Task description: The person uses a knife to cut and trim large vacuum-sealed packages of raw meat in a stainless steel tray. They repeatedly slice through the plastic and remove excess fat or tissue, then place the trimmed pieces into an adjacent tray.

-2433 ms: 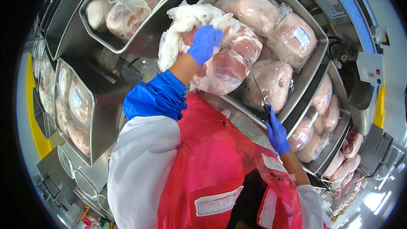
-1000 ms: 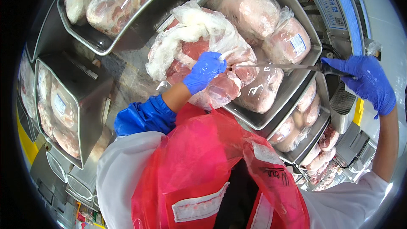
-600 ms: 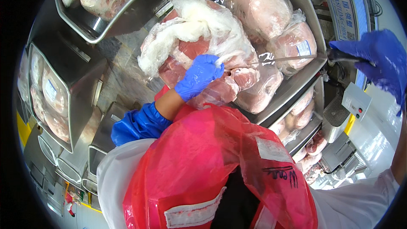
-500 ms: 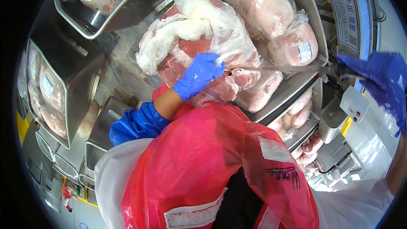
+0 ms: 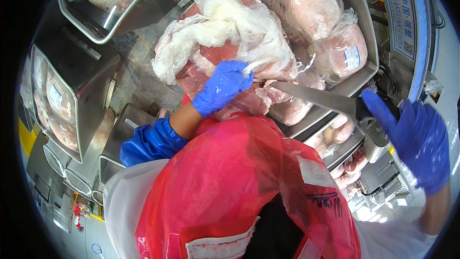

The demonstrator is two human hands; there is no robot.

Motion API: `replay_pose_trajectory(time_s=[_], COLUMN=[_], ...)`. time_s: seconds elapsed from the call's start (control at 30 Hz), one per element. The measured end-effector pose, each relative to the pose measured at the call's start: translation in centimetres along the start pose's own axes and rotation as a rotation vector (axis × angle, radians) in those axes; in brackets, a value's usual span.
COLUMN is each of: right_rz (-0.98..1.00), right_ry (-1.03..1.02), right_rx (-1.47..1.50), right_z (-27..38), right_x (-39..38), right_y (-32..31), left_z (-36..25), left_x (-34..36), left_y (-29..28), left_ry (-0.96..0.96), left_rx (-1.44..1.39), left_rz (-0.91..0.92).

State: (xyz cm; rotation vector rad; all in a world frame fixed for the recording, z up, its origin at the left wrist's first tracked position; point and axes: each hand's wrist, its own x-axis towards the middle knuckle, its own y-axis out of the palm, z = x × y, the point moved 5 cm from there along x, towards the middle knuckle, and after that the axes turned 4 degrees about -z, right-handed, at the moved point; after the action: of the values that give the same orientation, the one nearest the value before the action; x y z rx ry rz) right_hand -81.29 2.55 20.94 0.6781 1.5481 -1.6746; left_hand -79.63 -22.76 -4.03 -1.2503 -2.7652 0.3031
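Note:
In front of me sits a large piece of raw meat (image 5: 220, 53), partly covered by crumpled clear plastic film (image 5: 211, 26). My left hand (image 5: 224, 88), in a blue glove, is closed on a gathered bit of the film at the meat's near side. My right hand (image 5: 412, 139), also gloved in blue, grips the dark handle of a long knife (image 5: 311, 97). The knife's blade points left, its tip at the meat's right edge, just right of my left hand. Whether the tip is inside the meat I cannot tell.
Behind and right of the meat, plastic-wrapped meat pieces (image 5: 304, 7) lie in a steel bin (image 5: 366, 74). More steel bins (image 5: 98, 38) with wrapped meat stand at the upper left and left. Tiled floor (image 5: 139, 62) shows between them. A machine with a blue-edged panel (image 5: 401, 21) stands at right.
My right hand has come inward and down, and the knife blade now slants, its handle end lower. My left hand keeps its hold on the film.

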Motion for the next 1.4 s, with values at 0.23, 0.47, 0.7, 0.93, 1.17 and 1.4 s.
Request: replay_pose_trajectory(time_s=[0.23,0.47,0.7,0.93,1.17,1.4], right_rz=[0.038,0.056,0.104,0.034,-0.061,-0.002], right_ry=[0.059,-0.007,0.101,0.038,-0.207,-0.135], right_rx=[0.030,0.015,0.062,-0.023,-0.228,-0.210], right_z=[0.5,0.1,1.6,0.0,0.6,1.0], right_x=[-0.5,0.5,0.2,-0.9,-0.8,0.0], right_y=[0.6,0.2,-0.6,0.0,-1.4,-1.6], left_z=[0.6,0.9,0.6,1.1,1.4,2.5], left_x=[0.0,-0.9,-1.4,-1.4,-1.6,-1.6], left_y=[0.1,0.2,0.4,0.8,1.4,2.5], left_ry=[-0.390,-0.399,0.076,0.008,0.120,0.185], left_rx=[-0.416,-0.231,0.081,-0.028,0.108,0.226], left_rz=[0.001,-0.009,-0.050,-0.021,-0.017,-0.053])
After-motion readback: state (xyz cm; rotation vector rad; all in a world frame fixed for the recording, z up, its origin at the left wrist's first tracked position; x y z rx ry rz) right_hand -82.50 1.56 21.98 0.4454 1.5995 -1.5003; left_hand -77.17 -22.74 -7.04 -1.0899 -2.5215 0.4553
